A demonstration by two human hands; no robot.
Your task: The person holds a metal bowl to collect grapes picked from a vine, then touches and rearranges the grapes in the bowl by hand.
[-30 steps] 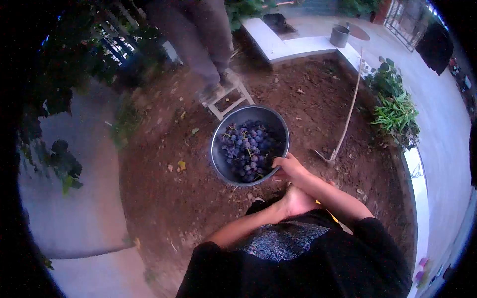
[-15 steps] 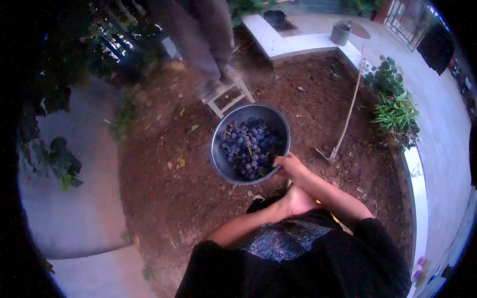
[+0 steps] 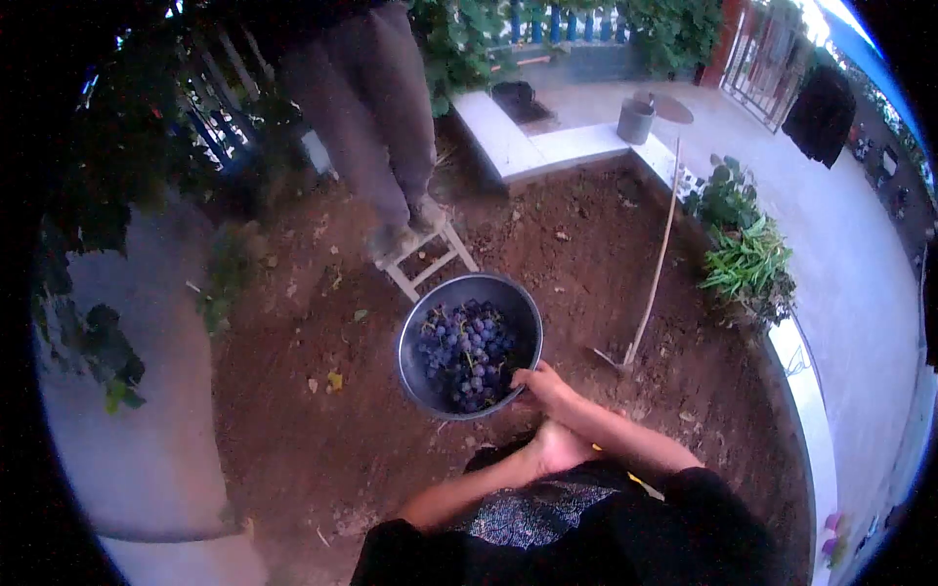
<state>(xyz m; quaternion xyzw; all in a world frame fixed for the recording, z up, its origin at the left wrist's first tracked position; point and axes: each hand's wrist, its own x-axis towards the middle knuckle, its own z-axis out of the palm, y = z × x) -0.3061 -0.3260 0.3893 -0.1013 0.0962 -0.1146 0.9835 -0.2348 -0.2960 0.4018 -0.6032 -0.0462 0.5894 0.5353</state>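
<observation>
A round metal bowl (image 3: 405, 369) with bunches of dark purple grapes (image 3: 469, 354) in it is held out in front of my body. My right hand (image 3: 543, 388) grips the bowl's near right rim, the thumb over the edge and the other fingers mostly hidden beneath. My left hand (image 3: 561, 449) lies close to my body, crossed under my right forearm and next to its wrist. Its fingers are hidden, so what it touches cannot be made out.
Beyond the bowl, another person's legs (image 3: 366, 117) stand on a wooden stool (image 3: 430, 267). A long-handled hoe (image 3: 653, 273) stands to the right on brown soil (image 3: 293, 430). Plants (image 3: 747, 259) and a white curb (image 3: 806, 410) border the bed. A grey bucket (image 3: 635, 122) sits on the far curb.
My view has tilted up, so the bowl, stool and hoe appear lower and slightly farther left. My right hand keeps its hold on the bowl's rim.
</observation>
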